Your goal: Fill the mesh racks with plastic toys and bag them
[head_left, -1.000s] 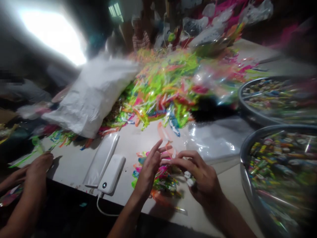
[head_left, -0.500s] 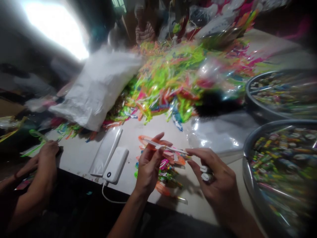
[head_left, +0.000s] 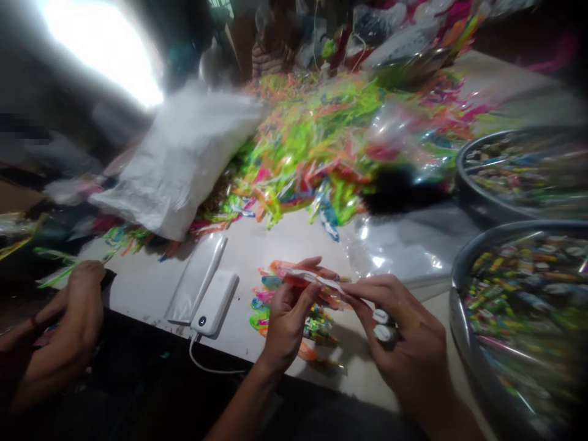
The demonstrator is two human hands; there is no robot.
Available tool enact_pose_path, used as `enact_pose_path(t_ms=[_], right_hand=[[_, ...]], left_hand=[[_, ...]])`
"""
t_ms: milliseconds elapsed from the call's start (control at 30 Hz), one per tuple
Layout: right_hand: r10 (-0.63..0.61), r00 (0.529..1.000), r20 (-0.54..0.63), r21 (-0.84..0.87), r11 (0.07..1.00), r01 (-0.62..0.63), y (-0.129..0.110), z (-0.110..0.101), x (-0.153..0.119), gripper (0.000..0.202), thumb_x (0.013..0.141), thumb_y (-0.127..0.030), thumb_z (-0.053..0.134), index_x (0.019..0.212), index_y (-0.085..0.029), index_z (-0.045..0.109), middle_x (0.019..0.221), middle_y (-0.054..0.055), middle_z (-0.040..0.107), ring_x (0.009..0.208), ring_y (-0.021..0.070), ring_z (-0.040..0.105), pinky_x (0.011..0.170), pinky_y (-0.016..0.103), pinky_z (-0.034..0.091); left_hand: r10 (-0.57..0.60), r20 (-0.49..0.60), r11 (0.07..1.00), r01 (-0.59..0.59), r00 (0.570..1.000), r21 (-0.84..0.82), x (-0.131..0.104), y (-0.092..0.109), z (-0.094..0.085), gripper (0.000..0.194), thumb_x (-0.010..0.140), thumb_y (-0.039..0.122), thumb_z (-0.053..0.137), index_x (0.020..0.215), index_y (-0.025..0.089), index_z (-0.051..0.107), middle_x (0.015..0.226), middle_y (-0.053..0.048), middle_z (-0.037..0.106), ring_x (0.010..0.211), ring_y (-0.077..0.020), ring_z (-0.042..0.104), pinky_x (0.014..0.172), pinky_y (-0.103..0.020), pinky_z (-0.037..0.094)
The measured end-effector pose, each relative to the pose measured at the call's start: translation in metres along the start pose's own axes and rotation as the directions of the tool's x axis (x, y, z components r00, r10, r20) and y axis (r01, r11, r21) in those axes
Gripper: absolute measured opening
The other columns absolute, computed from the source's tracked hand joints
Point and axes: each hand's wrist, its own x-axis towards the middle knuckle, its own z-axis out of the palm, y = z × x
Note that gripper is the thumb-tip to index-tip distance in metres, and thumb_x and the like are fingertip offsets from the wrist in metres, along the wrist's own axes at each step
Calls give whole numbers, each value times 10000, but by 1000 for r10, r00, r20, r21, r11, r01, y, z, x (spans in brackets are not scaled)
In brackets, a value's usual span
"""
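Across the whole frame: the table (head_left: 294, 236), pale, runs from lower centre to upper right.
Upper centre, heap: a wide pile of neon strips (head_left: 316, 141), green, orange and pink, spreads over the far part of the table.
Upper left of centre, sack: a white sack (head_left: 184, 159) lies tilted against the left edge of the pile.
Right edge, bowls: a metal bowl (head_left: 459, 343) at lower right holds small colourful pieces; a second bowl (head_left: 463, 190) sits just behind it with the same kind of contents.
Centre right, sheet: a clear plastic sheet (head_left: 413, 251) lies flat between the pile and the near bowl.
Lower left, other person: a hand (head_left: 76, 312) of someone else rests at the table's near edge.
Lower centre left, device: a white power bank (head_left: 214, 303) with a cable lies beside a flat white pouch (head_left: 195, 278).
Lower centre, left hand (head_left: 287, 312): fingers pinched on the left end of an orange packet (head_left: 316, 283).
Lower centre, right hand (head_left: 404, 334): thumb and forefinger pinch the packet's right end, two small white pieces (head_left: 381, 324) tucked under the other fingers.
Packet's place: held level just above the table, over a small cluster of bright wrappers (head_left: 275, 303).
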Motion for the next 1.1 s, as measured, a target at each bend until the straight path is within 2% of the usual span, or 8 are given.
enact_pose_path(t_ms=[167,300,467,600,767,900,967,1100], right_hand=[[25,999,23,30,999,-26,-1,6,-3,455,902,19,580,1257,-244,689,1157,32,674,1101,157,664,962,257,532],[112,993,22,106,988,-114,-2,3,1,298,979,-95,616,1206,-261,716,1159,25,713,1102,168,676,981,275,528],[254,966,54,246,934,-260,-2,-1,8,198,1012,-192,644,1148,-296,743,1111,-12,721,1031,130,693,903,205,533],[252,966,50,247,934,-256,-4,-1,9,169,1004,-201,663,1108,-304,748,1062,-32,715,999,111,682,895,189,512],[201,979,35,132,970,-203,-9,-1,7,223,989,-149,664,1139,-303,725,1067,-31,694,1005,104,667,907,194,507],[119,993,7,3,993,-119,-11,-2,7,283,992,-99,618,1197,-266,721,1169,21,672,1097,134,666,979,230,516],[147,989,-7,-20,989,-147,-11,-4,7,230,998,-139,629,1167,-257,731,1182,30,664,1089,140,669,975,232,526],[250,968,12,52,967,-251,-10,-6,4,146,990,-263,685,1126,-290,731,1129,-16,716,998,122,685,910,198,549]], left_hand=[[-11,18,1000,11,1000,17,-1,-1,6,405,982,376,715,1350,216,656,1251,-117,751,977,-211,769,836,-307,637],[1,-1,999,-1,1000,42,-1,2,4,374,981,343,720,1332,227,667,1219,-94,763,980,-196,764,848,-289,632],[3,28,999,-4,1000,49,-1,4,5,362,991,329,708,1335,227,664,1212,-95,769,835,-153,761,820,-288,637],[-30,65,999,27,997,46,-3,3,7,322,1003,327,693,1304,215,697,1222,-98,765,848,-149,764,839,-273,629],[-32,81,999,31,996,14,-5,2,11,287,1020,344,664,1253,191,732,1204,-101,771,901,-169,773,869,-273,622],[-28,0,996,27,1000,-82,-3,6,14,298,1022,376,651,1234,182,730,1147,-101,786,934,-189,780,848,-276,633],[-39,-76,994,31,996,-108,-3,10,14,293,1013,372,668,1228,182,726,1122,-99,795,988,-198,780,851,-257,629],[-10,-202,994,-12,979,-109,-2,16,14,283,1004,366,682,1203,170,730,1102,-102,800,994,-196,784,834,-226,627]])
